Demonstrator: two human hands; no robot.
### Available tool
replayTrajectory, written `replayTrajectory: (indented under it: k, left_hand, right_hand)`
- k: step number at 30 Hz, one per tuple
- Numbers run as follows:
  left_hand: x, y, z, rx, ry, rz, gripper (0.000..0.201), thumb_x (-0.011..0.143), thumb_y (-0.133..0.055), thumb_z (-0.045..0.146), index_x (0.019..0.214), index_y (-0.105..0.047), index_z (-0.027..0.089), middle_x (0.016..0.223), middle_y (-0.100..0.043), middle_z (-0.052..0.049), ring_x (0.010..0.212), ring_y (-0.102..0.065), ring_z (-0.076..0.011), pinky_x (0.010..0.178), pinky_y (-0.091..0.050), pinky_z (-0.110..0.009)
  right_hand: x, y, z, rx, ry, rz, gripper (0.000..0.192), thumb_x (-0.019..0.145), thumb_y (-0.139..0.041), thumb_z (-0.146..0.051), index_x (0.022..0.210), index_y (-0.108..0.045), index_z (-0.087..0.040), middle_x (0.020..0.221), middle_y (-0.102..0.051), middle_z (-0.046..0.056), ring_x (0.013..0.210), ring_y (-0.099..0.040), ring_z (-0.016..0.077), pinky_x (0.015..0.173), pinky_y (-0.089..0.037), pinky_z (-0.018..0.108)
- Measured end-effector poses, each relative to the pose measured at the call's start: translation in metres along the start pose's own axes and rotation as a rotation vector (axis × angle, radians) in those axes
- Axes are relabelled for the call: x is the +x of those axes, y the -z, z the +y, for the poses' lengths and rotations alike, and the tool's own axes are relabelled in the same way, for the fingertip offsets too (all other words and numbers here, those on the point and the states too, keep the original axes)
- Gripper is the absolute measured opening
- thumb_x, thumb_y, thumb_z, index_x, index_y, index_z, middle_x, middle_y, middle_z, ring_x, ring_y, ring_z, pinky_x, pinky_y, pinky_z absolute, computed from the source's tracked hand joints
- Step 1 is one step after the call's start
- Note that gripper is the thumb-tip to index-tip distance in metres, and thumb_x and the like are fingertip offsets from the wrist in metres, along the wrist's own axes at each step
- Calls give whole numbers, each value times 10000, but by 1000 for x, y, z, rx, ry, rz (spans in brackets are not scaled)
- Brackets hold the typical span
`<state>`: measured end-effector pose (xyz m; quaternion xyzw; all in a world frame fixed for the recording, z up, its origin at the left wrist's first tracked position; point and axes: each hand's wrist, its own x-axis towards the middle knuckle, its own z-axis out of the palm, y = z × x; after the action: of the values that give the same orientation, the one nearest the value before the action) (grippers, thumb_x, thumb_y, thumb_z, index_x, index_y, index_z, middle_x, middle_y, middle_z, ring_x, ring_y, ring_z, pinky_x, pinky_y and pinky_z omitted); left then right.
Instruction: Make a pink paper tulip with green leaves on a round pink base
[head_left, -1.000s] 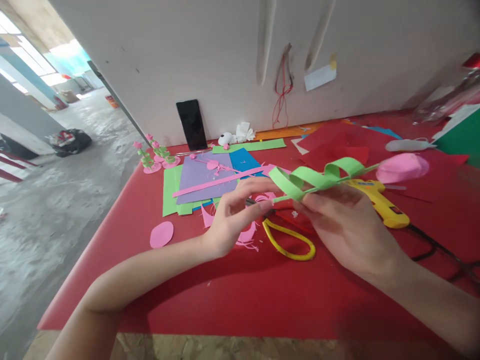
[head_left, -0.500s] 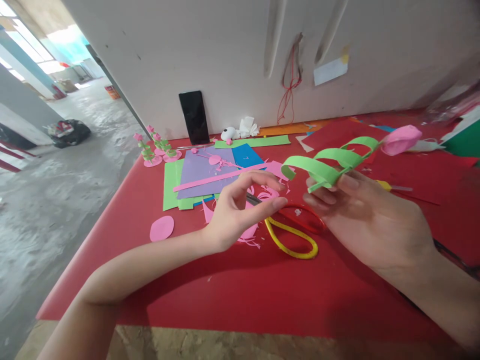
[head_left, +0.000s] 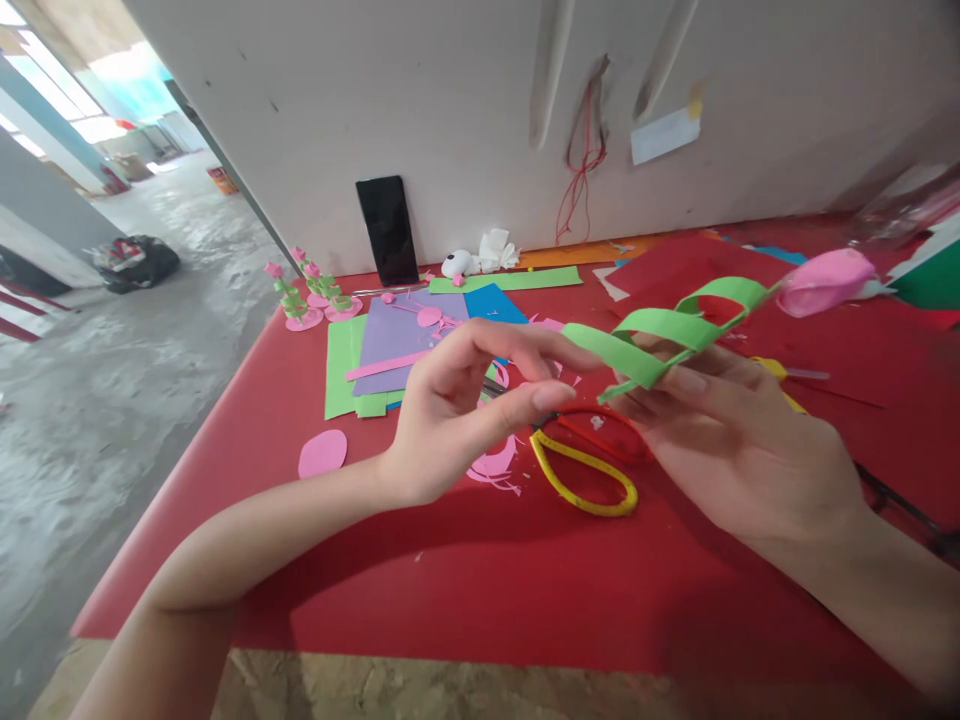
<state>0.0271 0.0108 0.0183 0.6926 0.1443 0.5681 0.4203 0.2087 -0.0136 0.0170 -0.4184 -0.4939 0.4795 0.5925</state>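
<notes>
My right hand (head_left: 772,450) pinches the green stem of a craft flower (head_left: 825,282) between thumb and fingers, above the red table. The flower has a rolled pink bud pointing right, and a green strip (head_left: 637,345) winds in loose loops around its stem. My left hand (head_left: 465,410) reaches to the strip's free left end, the forefinger lying against it, the thumb apart below. Under and between my hands lie scissors (head_left: 589,480) with one yellow and one red handle, the blades partly hidden by my left hand. Pink scraps (head_left: 495,465) lie beside them.
Purple sheet (head_left: 397,340), green sheets (head_left: 341,370) and a blue sheet (head_left: 495,308) are stacked behind. Small pink flowers on round bases (head_left: 304,320) stand at the back left. A pink disc (head_left: 322,455) lies left. A phone (head_left: 388,230) leans against the white wall.
The flower has moved a little right and up with my right hand. My left forefinger has extended to the strip's loose end, which now lies straighter instead of curling down.
</notes>
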Motion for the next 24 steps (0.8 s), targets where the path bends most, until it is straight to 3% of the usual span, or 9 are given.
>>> replayTrajectory:
  k: [4, 8, 12, 20, 24]
  left_hand:
    - [2, 1, 4, 26, -38, 7, 95, 866, -636, 296, 817, -588, 231, 835, -734, 48, 808, -692, -81, 758, -583, -249]
    - [5, 4, 6, -29, -84, -3, 63, 860, -645, 258, 815, -611, 230, 867, -733, 82, 776, -697, -42, 719, -585, -173]
    - [6, 7, 11, -51, -16, -17, 53, 883, -612, 270, 838, -598, 246, 921, -741, 105, 688, -711, -36, 630, -590, -160]
    - [13, 14, 13, 136, -17, 163, 211, 819, -669, 423, 775, -556, 250, 735, -701, 84, 746, -704, -86, 743, -601, -228]
    - [21, 22, 5, 154, -28, 128, 150, 824, -666, 394, 783, -617, 257, 758, -716, 96, 786, -715, -83, 768, -602, -245]
  right_hand:
    - [-3, -4, -3, 127, 70, -34, 135, 627, -811, -266, 696, -734, -353, 685, -660, -79, 638, -580, 42, 636, -511, 186]
    - [-8, -6, -4, 61, 174, -85, 183, 716, -763, -239, 802, -744, -399, 812, -706, -108, 741, -659, 48, 765, -589, 195]
    - [-10, -5, -2, -11, 228, -117, 271, 746, -731, -200, 867, -732, -443, 863, -703, -153, 809, -674, 13, 771, -574, 96]
    - [-8, -1, 3, -106, 260, -171, 312, 756, -701, -179, 865, -724, -471, 847, -686, -154, 772, -626, -32, 750, -525, 30]
    - [-4, 0, 1, -90, 238, -188, 327, 739, -703, -165, 865, -728, -465, 797, -673, -146, 765, -636, -28, 737, -525, 21]
